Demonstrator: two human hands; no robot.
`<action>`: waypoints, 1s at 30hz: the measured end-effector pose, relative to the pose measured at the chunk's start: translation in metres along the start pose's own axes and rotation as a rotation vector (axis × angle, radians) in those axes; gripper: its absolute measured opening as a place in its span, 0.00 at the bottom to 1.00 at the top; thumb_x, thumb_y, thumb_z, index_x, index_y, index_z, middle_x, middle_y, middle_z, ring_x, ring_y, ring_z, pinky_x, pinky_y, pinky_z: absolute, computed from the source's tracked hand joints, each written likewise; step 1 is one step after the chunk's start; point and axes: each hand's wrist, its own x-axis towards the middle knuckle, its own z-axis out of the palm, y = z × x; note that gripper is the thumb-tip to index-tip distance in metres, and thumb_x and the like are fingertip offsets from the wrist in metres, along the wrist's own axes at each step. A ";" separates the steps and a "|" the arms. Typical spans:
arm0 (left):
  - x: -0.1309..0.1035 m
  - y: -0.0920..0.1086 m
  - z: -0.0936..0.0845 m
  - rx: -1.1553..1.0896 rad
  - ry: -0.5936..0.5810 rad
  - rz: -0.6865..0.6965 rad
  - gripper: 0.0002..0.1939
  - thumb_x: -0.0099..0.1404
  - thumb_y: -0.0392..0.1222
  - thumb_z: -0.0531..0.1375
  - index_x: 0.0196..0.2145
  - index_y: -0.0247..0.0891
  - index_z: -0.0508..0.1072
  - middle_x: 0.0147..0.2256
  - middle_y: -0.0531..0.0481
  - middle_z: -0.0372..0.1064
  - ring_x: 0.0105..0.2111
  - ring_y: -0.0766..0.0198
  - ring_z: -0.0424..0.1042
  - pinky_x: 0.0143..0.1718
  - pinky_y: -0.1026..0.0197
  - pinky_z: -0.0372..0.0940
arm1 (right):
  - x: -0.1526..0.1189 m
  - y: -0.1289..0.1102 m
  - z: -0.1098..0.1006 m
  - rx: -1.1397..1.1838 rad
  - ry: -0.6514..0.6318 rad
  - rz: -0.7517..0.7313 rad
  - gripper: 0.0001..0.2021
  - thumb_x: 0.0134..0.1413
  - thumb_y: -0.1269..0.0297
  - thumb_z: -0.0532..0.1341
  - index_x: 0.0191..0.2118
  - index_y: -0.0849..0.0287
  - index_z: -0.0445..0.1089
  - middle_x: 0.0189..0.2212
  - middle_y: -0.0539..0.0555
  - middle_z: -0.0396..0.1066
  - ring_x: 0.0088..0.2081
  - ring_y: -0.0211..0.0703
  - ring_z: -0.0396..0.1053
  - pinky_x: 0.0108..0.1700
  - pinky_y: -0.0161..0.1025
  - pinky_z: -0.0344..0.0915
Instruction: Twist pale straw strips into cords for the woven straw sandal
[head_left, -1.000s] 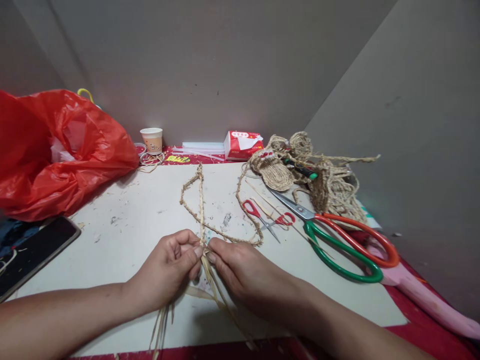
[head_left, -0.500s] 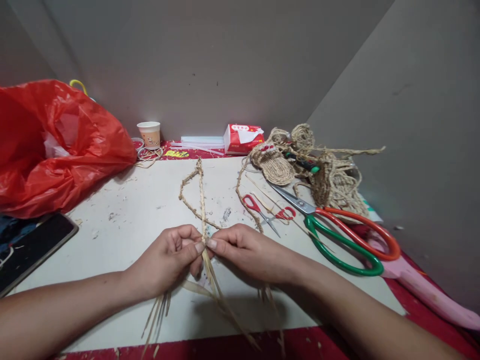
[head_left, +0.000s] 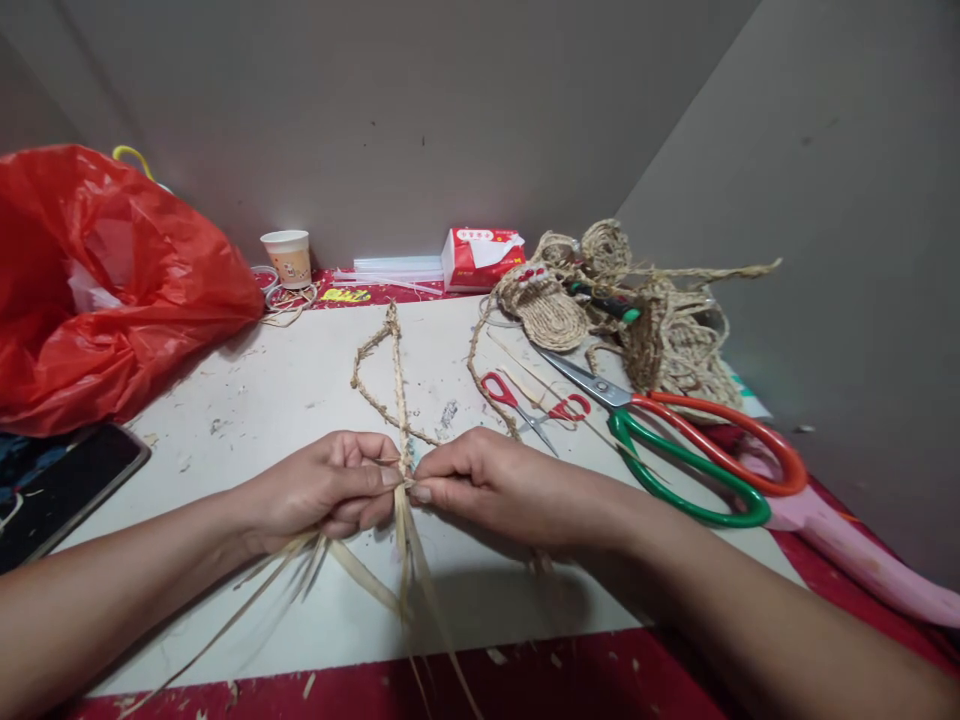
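A thin straw braid (head_left: 400, 385) runs from the far side of the white board toward me, and both hands pinch its near end. My left hand (head_left: 349, 487) is closed, thumb and finger on the strands at the braid's left side. On the right side my right hand (head_left: 465, 480) pinches the same spot between thumb and forefinger. Loose flat straw strands (head_left: 409, 560) hang below the fingers and fan out toward the table's front edge. The braid's rough, darker length (head_left: 367, 395) bends back in a loop on the board.
Red-handled small scissors (head_left: 517, 400) and large scissors with orange and green handles (head_left: 660, 460) lie at right. Behind them sits a heap of coiled straw pieces (head_left: 559, 315). A red plastic bag (head_left: 135, 290), phone (head_left: 75, 490), paper cup (head_left: 289, 260) and tissue pack (head_left: 484, 260) surround the white board (head_left: 247, 400).
The hands keep pinching the braid's end, and the fingers have shifted slightly. Loose strands have swung, some spreading further left below my left hand. The whole view has moved a little.
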 end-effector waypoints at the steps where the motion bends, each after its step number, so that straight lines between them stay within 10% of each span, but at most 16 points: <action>1: 0.000 0.001 0.000 0.007 -0.008 -0.006 0.08 0.61 0.42 0.59 0.29 0.36 0.64 0.15 0.58 0.58 0.11 0.78 0.43 0.13 0.68 0.35 | -0.001 -0.002 0.000 -0.078 0.017 -0.014 0.16 0.59 0.66 0.52 0.19 0.60 0.56 0.18 0.44 0.48 0.22 0.32 0.47 0.25 0.31 0.48; 9: 0.001 0.002 0.001 0.082 -0.030 0.007 0.07 0.63 0.40 0.57 0.31 0.36 0.62 0.14 0.60 0.56 0.11 0.78 0.45 0.15 0.68 0.34 | -0.012 -0.013 0.009 -0.703 0.154 -0.035 0.12 0.58 0.69 0.53 0.24 0.60 0.67 0.20 0.50 0.67 0.19 0.34 0.56 0.23 0.35 0.45; 16: 0.002 0.001 0.006 0.168 -0.008 0.003 0.08 0.65 0.42 0.56 0.36 0.37 0.60 0.14 0.62 0.57 0.12 0.77 0.43 0.14 0.69 0.36 | -0.010 -0.025 0.017 -0.999 0.021 -0.003 0.10 0.49 0.79 0.55 0.29 0.61 0.71 0.24 0.55 0.72 0.22 0.41 0.63 0.21 0.37 0.40; 22: 0.000 -0.006 0.014 0.331 0.090 0.123 0.13 0.64 0.49 0.55 0.31 0.36 0.62 0.18 0.57 0.62 0.18 0.74 0.53 0.21 0.69 0.48 | -0.006 -0.014 0.018 -0.744 0.208 0.019 0.13 0.55 0.69 0.54 0.22 0.59 0.68 0.18 0.50 0.66 0.19 0.36 0.55 0.23 0.36 0.41; 30: -0.003 -0.018 0.012 0.428 0.198 0.256 0.12 0.66 0.47 0.52 0.30 0.36 0.62 0.22 0.54 0.64 0.22 0.71 0.60 0.26 0.66 0.53 | -0.004 -0.011 0.010 -0.237 0.134 0.036 0.14 0.59 0.66 0.49 0.25 0.60 0.65 0.20 0.47 0.62 0.24 0.34 0.57 0.28 0.33 0.49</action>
